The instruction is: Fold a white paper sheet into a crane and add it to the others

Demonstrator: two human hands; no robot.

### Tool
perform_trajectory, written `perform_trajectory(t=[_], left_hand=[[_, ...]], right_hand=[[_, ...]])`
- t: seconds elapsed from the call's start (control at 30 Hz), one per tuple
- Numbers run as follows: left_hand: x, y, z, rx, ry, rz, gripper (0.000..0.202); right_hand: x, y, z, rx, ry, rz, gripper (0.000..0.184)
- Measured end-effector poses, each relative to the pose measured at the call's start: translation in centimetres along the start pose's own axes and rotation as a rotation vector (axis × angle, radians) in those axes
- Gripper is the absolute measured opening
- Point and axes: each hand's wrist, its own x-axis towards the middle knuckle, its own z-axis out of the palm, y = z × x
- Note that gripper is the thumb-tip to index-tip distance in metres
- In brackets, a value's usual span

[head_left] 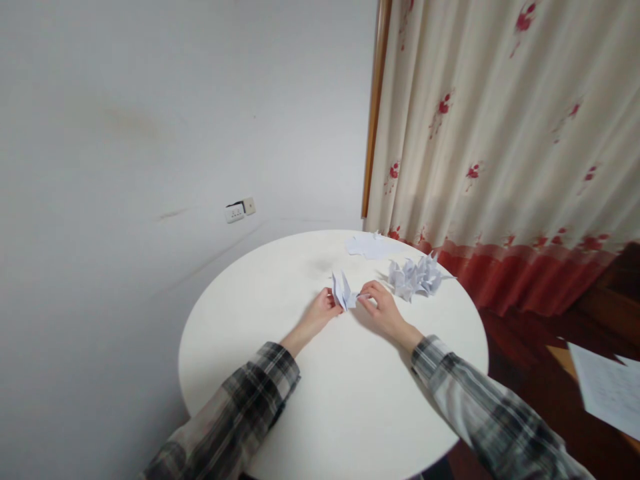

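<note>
Between my two hands is a white folded paper crane (342, 291), held just above the round white table (320, 400). My left hand (325, 307) grips its left side, fingers closed at the lower edge. On the other side, my right hand (379, 303) pinches a thin pointed end of the same crane between thumb and fingers. Just beyond the right hand lies a cluster of several white folded paper cranes (417, 277), bunched together on the tabletop.
Flat white paper (373, 247) lies at the table's far edge. A pale wall (125, 267) with a socket (235, 213) stands at the left and behind. A flowered curtain (500, 133) hangs at the right. Lower right, a sheet of paper (607, 387) rests on a wooden surface.
</note>
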Motion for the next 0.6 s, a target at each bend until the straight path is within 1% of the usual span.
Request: perform_trajectory(t=[0.1, 0.23, 0.43, 0.53, 0.6], left_hand=[[0.2, -0.2, 0.0, 0.014, 0.024, 0.005, 0.028], [0.5, -0.6, -0.2, 0.048, 0.032, 0.026, 0.027], [0.5, -1.5, -0.2, 0.089, 0.003, 0.082, 0.025], [0.1, -1.3, -0.3, 0.158, -0.039, 0.097, 0.022], [-0.2, -1.0, -0.3, 0.206, -0.038, 0.071, 0.022]], right_hand=[[-0.1, -0.1, 0.2, 0.057, -0.013, 0.051, 0.009], [-0.1, 0.0, 0.6, 0.097, 0.009, 0.07, 0.007], [0.1, -0.3, 0.7, 0.179, 0.096, 0.157, 0.01], [0.3, -0.5, 0.8, 0.196, 0.123, 0.225, 0.012], [0.3, -0.3, 1.0, 0.222, 0.142, 0.284, 0.013]])
